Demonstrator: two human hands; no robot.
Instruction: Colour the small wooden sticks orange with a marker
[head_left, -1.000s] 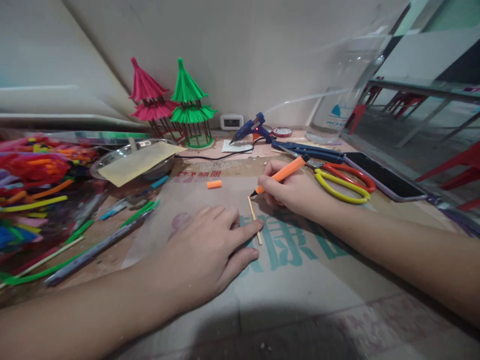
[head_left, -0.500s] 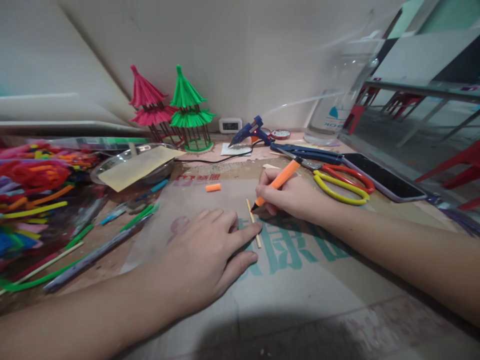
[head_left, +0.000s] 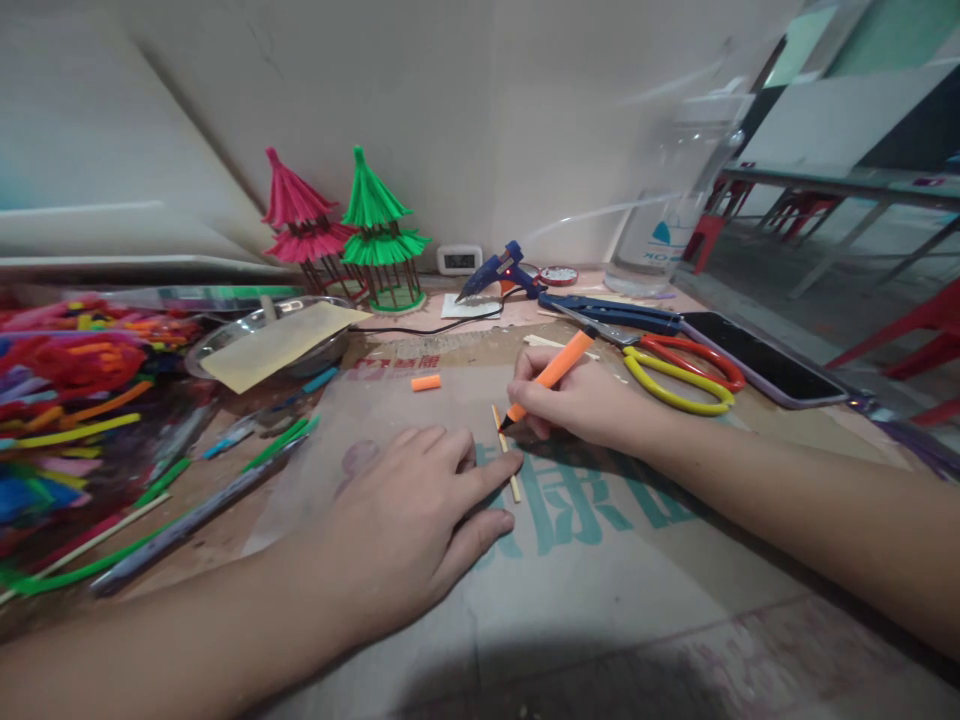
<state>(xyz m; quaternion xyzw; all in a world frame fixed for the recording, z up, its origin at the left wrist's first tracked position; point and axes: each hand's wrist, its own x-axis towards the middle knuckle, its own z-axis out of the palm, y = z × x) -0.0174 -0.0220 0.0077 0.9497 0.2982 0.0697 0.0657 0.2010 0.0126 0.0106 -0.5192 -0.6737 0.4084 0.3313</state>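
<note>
My right hand (head_left: 562,395) grips an orange marker (head_left: 561,362), its dark tip down against a thin wooden stick (head_left: 515,489). Orange ink shows on the stick beside the tip. My left hand (head_left: 431,500) lies flat with fingers outstretched, and its index fingertip presses on the stick's lower half. The stick rests on a printed cardboard sheet (head_left: 600,600). Beyond my left hand lies the marker's orange cap (head_left: 426,383).
Pink (head_left: 298,200) and green pagoda models (head_left: 379,200) stand against the wall. A blue glue gun (head_left: 496,272), scissors (head_left: 679,380), a phone (head_left: 765,355) and a clear bottle (head_left: 656,235) sit behind my right hand. Colourful pipe cleaners (head_left: 71,400) and a metal bowl (head_left: 199,358) are leftward.
The view has tilted slightly, so the scene sits a little lower. The marker tip stays at the stick, and my left fingertip still presses on it.
</note>
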